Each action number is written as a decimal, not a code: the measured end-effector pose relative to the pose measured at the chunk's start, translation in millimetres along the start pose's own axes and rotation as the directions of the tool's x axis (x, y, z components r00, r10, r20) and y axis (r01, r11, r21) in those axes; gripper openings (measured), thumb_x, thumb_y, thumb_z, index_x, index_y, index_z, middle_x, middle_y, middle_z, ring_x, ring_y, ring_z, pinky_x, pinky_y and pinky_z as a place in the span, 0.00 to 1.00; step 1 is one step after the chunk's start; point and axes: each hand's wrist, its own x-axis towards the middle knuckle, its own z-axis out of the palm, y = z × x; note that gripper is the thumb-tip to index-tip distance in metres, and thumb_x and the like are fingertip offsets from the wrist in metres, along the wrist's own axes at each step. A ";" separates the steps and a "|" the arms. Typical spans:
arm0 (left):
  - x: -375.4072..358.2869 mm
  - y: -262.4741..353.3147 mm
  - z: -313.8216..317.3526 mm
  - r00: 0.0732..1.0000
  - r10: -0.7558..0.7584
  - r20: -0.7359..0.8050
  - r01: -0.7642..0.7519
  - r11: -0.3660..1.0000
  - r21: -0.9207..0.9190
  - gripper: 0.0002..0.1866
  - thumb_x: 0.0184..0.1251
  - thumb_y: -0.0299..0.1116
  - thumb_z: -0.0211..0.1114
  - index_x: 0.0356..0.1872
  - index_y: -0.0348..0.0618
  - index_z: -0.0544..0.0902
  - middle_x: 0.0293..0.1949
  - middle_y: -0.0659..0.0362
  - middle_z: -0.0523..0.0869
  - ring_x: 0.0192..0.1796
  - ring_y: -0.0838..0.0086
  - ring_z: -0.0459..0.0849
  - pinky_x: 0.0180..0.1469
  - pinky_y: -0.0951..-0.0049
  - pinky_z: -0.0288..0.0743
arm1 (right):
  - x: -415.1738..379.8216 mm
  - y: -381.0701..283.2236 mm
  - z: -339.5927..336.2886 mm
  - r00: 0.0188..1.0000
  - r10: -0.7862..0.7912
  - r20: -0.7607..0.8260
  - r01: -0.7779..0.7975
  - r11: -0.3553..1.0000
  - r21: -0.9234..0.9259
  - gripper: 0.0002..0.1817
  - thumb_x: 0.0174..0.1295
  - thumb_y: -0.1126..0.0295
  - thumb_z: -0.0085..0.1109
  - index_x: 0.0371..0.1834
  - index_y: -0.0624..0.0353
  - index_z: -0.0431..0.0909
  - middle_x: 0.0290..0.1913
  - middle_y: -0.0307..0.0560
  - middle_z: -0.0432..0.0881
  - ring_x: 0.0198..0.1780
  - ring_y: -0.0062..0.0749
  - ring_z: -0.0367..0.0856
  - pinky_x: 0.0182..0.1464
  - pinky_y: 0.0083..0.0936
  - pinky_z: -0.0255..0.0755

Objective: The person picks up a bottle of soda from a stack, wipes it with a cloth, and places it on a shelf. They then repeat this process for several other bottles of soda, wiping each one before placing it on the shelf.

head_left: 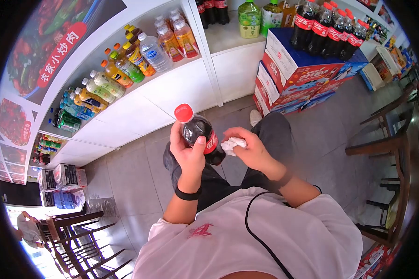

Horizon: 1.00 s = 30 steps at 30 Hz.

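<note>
A cola bottle (pixel 198 132) with a red cap and red label is held upright, slightly tilted, in front of me. My left hand (pixel 189 151) wraps round its side, thumb across the front. Close to the bottle's right side, my right hand (pixel 253 151) pinches a crumpled white tissue (pixel 233 145). Whether the tissue touches the bottle is hard to tell. The bottle's lower end is above my dark trousers, between my knees.
A white shelf (pixel 146 76) with several drinks bottles runs along the left. Stacked red and blue cartons (pixel 288 69) carry more cola bottles (pixel 328 28) at the right. Wooden chairs stand at far right and lower left (pixel 79 237). Grey floor tiles (pixel 135 172) lie below.
</note>
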 end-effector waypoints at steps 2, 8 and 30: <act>-3.1 8.6 13.5 0.999 -0.044 -0.022 0.044 0.999 0.007 0.34 0.57 0.27 0.72 0.65 0.33 0.69 0.56 0.53 0.80 0.55 0.70 0.80 0.60 0.68 0.73 | -1.7 -13.6 1.6 0.999 0.027 0.042 -0.026 1.000 -0.018 0.26 0.56 0.78 0.57 0.61 0.62 0.72 0.47 0.47 0.79 0.47 0.30 0.79 0.49 0.26 0.74; -3.2 11.7 33.0 0.999 -0.005 0.048 0.007 0.999 -0.046 0.36 0.55 0.30 0.75 0.64 0.37 0.68 0.54 0.55 0.78 0.55 0.71 0.79 0.61 0.68 0.72 | -4.4 -47.9 13.7 0.940 -0.340 -0.004 0.293 0.816 -0.498 0.39 0.48 0.71 0.75 0.66 0.59 0.67 0.53 0.57 0.74 0.52 0.54 0.80 0.53 0.38 0.76; 45.3 -24.2 68.5 0.864 -0.262 0.429 0.232 0.965 0.122 0.41 0.54 0.30 0.79 0.69 0.35 0.68 0.54 0.54 0.83 0.54 0.73 0.83 0.60 0.70 0.74 | 50.9 -95.4 -80.9 0.939 -0.333 0.089 0.308 0.698 -0.646 0.40 0.51 0.67 0.75 0.70 0.60 0.69 0.53 0.54 0.76 0.53 0.47 0.78 0.56 0.36 0.73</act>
